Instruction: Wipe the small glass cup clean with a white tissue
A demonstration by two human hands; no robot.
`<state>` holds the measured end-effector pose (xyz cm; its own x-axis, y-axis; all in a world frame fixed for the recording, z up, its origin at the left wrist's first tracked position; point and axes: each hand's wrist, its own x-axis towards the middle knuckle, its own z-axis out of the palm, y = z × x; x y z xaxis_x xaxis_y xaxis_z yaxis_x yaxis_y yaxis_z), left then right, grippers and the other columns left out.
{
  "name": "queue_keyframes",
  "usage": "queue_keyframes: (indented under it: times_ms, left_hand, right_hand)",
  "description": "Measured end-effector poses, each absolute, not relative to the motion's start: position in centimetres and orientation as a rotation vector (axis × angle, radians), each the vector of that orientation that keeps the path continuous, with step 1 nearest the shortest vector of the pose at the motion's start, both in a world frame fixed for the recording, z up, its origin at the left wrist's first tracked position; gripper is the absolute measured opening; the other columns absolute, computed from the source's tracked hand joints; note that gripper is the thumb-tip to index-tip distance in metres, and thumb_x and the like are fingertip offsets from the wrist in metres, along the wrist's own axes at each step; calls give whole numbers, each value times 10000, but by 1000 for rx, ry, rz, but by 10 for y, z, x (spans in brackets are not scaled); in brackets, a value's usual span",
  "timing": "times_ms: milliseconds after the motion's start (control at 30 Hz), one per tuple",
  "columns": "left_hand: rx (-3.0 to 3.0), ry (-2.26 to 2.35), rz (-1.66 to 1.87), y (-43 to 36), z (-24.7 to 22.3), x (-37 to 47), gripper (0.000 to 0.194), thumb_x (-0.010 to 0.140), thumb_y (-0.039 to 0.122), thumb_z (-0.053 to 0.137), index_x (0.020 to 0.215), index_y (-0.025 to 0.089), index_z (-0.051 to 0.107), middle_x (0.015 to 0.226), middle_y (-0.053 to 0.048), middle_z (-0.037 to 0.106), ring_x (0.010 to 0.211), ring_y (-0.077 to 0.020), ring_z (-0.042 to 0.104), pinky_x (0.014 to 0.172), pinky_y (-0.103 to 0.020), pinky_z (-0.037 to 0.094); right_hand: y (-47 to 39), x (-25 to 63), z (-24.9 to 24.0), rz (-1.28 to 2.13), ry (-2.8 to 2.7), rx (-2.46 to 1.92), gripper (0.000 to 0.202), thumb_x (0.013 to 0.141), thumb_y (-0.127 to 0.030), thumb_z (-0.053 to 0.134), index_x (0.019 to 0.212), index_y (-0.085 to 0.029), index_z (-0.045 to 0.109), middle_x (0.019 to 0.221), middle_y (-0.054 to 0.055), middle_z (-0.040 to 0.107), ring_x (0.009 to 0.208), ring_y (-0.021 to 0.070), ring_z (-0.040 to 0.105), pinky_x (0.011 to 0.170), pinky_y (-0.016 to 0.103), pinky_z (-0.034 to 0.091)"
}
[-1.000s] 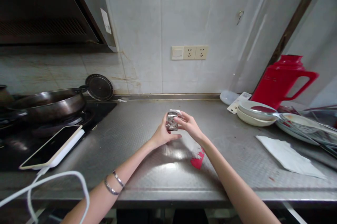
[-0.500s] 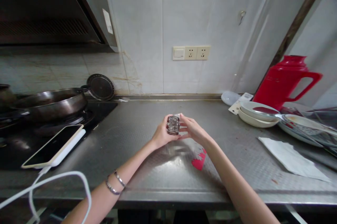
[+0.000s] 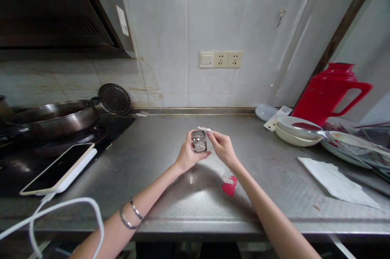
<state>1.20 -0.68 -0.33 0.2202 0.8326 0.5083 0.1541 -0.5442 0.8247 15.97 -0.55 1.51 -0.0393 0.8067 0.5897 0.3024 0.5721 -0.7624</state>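
Note:
My left hand [image 3: 186, 154] is wrapped round a small clear glass [image 3: 199, 142] with a patterned, faceted side, held above the middle of the steel counter. Its far edge is tilted away from me. Between thumb and fingers, my right hand [image 3: 223, 148] pinches a small white piece of tissue [image 3: 204, 129] at the far rim of the glass. How much tissue lies inside the glass is hidden. On the counter below the right wrist lies a torn red patch [image 3: 229, 186].
At left a phone [image 3: 57, 169] on a white power bank, with a white cable [image 3: 76, 201], lies by a pan [image 3: 57, 117] on the stove. To the right are a white tissue sheet [image 3: 336, 182], stacked bowls [image 3: 297, 138] and a red thermos [image 3: 327, 92].
My right fingers have drawn back from the side of the glass and now pinch the white tissue at its far rim. The left hand keeps its hold.

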Motion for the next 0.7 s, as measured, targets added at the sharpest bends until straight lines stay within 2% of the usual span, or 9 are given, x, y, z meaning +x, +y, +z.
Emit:
queue_keyframes:
  times_ms: [100,233,333,433,600,700]
  left_hand:
    - [1865,957,1360,-8,-2,11,758,581,293,805,1205,203,382,1088,-73,622,939,-199,623,822,-312,486]
    - [1841,981,1376,-5,-5,11,746,575,288,808,1189,212,392,1122,-82,618,984,-213,617,865,-336,476]
    - [1779,980,1398,-2,-9,10,706,585,290,798,1162,209,399,1110,-80,624,957,-206,625,832,-329,492]
    - [1730,1007,1380,1,-10,9,697,592,300,792,1160,211,396,1058,-63,639,903,-196,634,771,-320,511]
    - [1768,1082,1353,3,-11,9,736,560,287,809,1179,218,416,1040,-51,630,892,-201,624,746,-324,512]
    - [1860,1062,1334,1,-13,12,768,548,241,807,1207,223,413,1084,-58,612,931,-207,611,787,-327,494]
  right_hand:
    - [-12,158,17,430,-1670,-886,317,897,-393,457,1073,-256,684,1147,28,668,1074,236,616,934,378,480]
    - [-17,155,17,286,-1767,-841,282,895,-329,463,1075,-289,677,1157,8,658,1121,217,590,1017,421,433]
    - [-20,153,17,203,-1806,-814,289,896,-289,452,1083,-292,672,1146,-2,663,1126,203,588,1045,422,413]
    - [-24,153,19,167,-1821,-803,283,891,-269,461,1065,-282,682,1098,0,687,1082,211,615,1031,408,426]
    - [-26,156,25,197,-1630,-991,293,893,-334,457,883,-229,730,884,26,739,881,252,686,823,373,537]
    - [-20,155,24,149,-1663,-971,275,893,-310,447,960,-248,706,1004,26,718,961,233,663,902,383,507]
